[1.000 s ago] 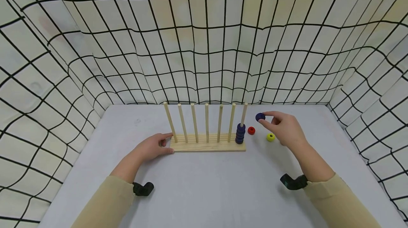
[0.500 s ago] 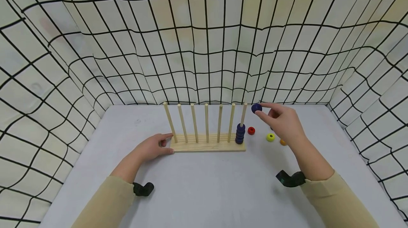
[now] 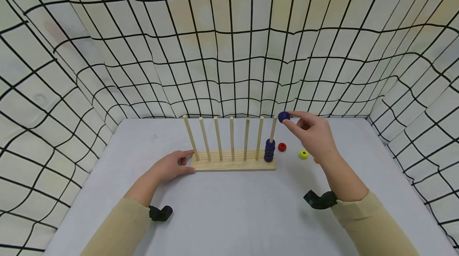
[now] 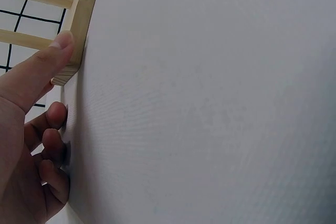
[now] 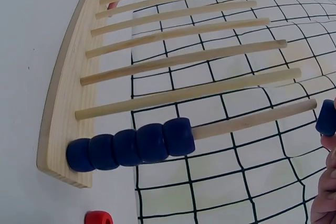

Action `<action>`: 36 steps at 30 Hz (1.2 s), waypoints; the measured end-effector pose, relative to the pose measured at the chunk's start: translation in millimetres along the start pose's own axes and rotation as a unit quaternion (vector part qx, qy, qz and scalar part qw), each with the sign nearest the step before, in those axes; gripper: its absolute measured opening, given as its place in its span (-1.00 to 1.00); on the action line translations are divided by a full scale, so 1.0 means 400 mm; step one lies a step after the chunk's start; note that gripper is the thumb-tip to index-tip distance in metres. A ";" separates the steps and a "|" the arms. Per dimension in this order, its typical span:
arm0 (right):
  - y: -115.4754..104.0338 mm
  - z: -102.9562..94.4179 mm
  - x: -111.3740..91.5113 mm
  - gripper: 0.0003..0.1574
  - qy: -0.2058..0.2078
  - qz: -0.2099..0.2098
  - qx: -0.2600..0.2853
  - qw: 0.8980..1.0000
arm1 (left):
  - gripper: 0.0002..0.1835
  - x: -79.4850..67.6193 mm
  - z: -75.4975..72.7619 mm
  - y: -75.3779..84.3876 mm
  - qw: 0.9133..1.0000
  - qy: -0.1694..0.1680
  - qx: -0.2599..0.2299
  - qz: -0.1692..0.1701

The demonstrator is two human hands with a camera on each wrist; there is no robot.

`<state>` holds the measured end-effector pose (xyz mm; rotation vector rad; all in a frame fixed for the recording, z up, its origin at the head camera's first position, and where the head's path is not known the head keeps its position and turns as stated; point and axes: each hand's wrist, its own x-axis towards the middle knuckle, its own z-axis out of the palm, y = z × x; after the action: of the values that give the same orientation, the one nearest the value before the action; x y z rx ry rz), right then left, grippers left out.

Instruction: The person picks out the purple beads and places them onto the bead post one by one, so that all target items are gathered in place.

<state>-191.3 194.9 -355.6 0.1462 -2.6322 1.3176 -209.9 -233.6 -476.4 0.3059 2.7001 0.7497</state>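
A wooden bead rack point(image 3: 234, 165) with several upright pegs stands on the table. My left hand point(image 3: 175, 165) pinches the left end of its base, thumb point(image 4: 62, 43) at the front edge and a finger behind. Several dark blue beads point(image 5: 128, 144) are stacked on the rightmost peg point(image 5: 252, 120), whose upper part is bare. My right hand point(image 3: 317, 134) pinches another dark blue bead point(image 3: 284, 117) between thumb and index finger. This bead is just right of that peg's tip, with a small gap between them in the right wrist view.
A red bead point(image 3: 282, 147) lies right of the rack. Farther right are a yellow bead point(image 3: 303, 154) and an orange bead point(image 3: 316, 160), the latter partly hidden by my right hand. Black netting point(image 3: 233, 61) over pale walls rises behind and beside the white table point(image 3: 229, 208).
My right hand has lifted the blue bead and carried it left, up to the height of the rightmost peg's tip. The left hand and the rack have stayed in place.
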 end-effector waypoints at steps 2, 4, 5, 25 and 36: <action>-0.001 0.006 0.001 -0.36 0.000 0.000 0.005 1.000 | -0.18 0.003 0.001 -0.003 1.000 0.002 0.000 0.000; -0.003 0.010 0.001 -0.37 0.001 0.001 0.007 1.000 | -0.17 0.007 0.002 -0.006 1.000 0.002 0.000 0.002; -0.004 0.012 0.001 -0.37 0.003 -0.001 0.004 1.000 | -0.17 0.009 0.004 -0.007 1.000 0.002 0.000 0.003; -0.021 0.052 0.024 -0.45 0.004 0.003 0.028 1.000 | -0.16 0.017 0.010 -0.009 1.000 0.006 0.003 0.004; -0.019 0.056 0.021 -0.47 0.000 0.004 0.017 1.000 | -0.17 0.006 0.008 -0.007 1.000 0.004 0.009 -0.004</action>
<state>-200.9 172.3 -360.9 0.1410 -2.6133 1.3655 -211.3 -233.8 -480.9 0.2961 2.7152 0.7272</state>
